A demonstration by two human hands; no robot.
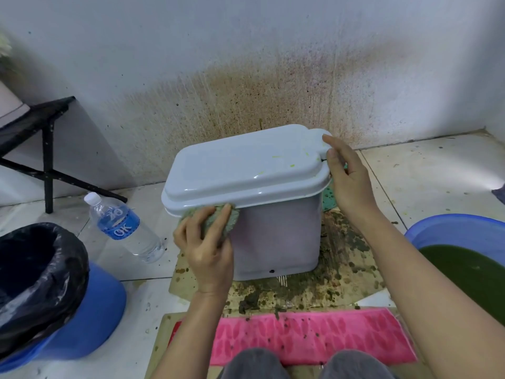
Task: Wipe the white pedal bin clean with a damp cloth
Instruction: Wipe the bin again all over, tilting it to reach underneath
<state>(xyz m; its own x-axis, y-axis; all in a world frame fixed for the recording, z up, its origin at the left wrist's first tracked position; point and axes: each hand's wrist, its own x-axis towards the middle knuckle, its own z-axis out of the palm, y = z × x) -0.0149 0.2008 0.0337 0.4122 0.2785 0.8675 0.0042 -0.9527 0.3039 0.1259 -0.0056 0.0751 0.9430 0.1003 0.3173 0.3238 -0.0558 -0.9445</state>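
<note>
The white pedal bin (276,236) stands on dirty cardboard in the middle of the floor, lid closed, with small green smears on the lid's right part. My left hand (203,242) presses a grey-green damp cloth (218,218) against the bin's near wall, just under the lid's front-left rim. My right hand (347,176) rests on the lid's right end by the hinge tab, fingers curled over the edge, steadying the bin.
A blue bucket lined with a black bag (41,291) sits at the left, a water bottle (123,228) beside it. A blue basin of green water (470,258) is at the right. A pink mat (308,337) lies before my knees. Stained wall behind; black table leg (49,170) left.
</note>
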